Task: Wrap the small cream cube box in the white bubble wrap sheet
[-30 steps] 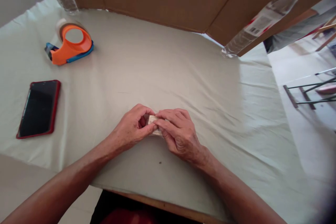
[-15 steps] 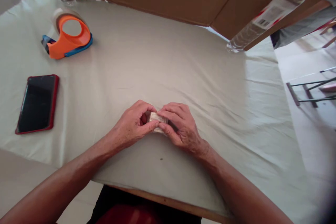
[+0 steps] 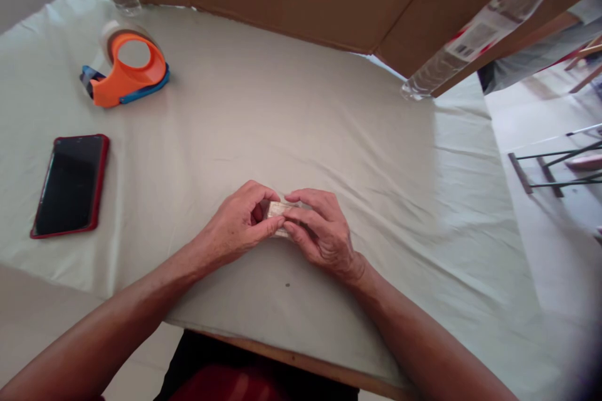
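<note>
A small pale block-like piece (image 3: 277, 209), perhaps a little box, lies low over the cloth near the table's front edge. Its exact kind does not show, since fingers cover much of it. My left hand (image 3: 242, 216) is closed on its left side, with the thumb along the near face and the index finger at the far corner. From the right, my right hand (image 3: 322, 225) is closed around the other end, its thumb and a bent finger against the piece and the index finger lifted a little off it.
A pale cloth (image 3: 282, 119) covers the table. An orange tape dispenser (image 3: 113, 89) and a phone in a red case (image 3: 70, 185) lie at the left. A large cardboard box (image 3: 282, 0) stands along the back. At the right, beyond the table, are a dark metal frame (image 3: 559, 169) and part of a person.
The fingers of my right hand have shifted on the pale piece, and the index finger has risen. My left hand keeps its grip. The view has moved slightly.
</note>
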`<state>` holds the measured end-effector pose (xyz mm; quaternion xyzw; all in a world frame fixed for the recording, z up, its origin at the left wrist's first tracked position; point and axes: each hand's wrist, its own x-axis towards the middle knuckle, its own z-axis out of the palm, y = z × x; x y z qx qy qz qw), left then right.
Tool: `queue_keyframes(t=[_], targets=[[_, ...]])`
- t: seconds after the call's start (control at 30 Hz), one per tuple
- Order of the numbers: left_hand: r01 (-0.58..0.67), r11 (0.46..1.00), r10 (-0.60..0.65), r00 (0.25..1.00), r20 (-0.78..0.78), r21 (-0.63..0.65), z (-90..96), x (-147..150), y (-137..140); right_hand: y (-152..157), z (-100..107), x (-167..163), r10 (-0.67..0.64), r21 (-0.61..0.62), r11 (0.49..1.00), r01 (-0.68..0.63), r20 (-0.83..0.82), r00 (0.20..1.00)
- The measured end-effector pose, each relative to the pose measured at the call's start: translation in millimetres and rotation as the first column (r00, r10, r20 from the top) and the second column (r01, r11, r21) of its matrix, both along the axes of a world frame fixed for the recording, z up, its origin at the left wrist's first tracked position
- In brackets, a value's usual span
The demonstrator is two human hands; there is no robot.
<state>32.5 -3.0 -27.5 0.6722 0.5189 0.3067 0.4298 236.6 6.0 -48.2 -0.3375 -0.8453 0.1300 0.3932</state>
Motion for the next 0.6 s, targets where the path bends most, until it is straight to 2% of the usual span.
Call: queue_keyframes(t=[0.1, 0.17, 0.27, 0.43, 0.53, 0.6], targets=[[0.007, 1.000, -0.007, 1.000, -0.015, -0.019, 0.6, 0.3, 0.3, -0.4, -2.4, 2.7, -0.068, -0.147, 0.987, 0.061, -0.045, 0.997], [0.005, 1.000, -0.005, 1.000, -0.022, -0.016, 0.7, 0.3, 0.5, 0.4, -3.5, 4.1, -0.030, -0.180, 0.983, 0.021, -0.046, 0.998], [0.004, 1.000, -0.005, 1.000, -0.011, -0.003, -0.2, 0.1, 0.8, 3.2, -4.4, 3.4, 0.065, -0.166, 0.984, -0.072, -0.049, 0.997], [0.006, 1.000, -0.006, 1.000, 0.007, -0.006, -2.4, -0.1, 0.8, 4.4, -2.9, -0.6, 0.087, -0.075, 0.993, -0.090, -0.049, 0.995], [-0.004, 1.000, 0.004, 1.000, 0.000, -0.022, -1.2, -1.2, 1.1, 1.7, -1.7, 1.9, 0.056, -0.026, 0.998, -0.059, -0.099, 0.993], [-0.035, 0.999, 0.035, 0.999, -0.005, -0.019, 1.3, -3.5, 1.7, 2.0, -2.2, 5.8, -0.023, -0.081, 0.997, 0.010, -0.169, 0.985]])
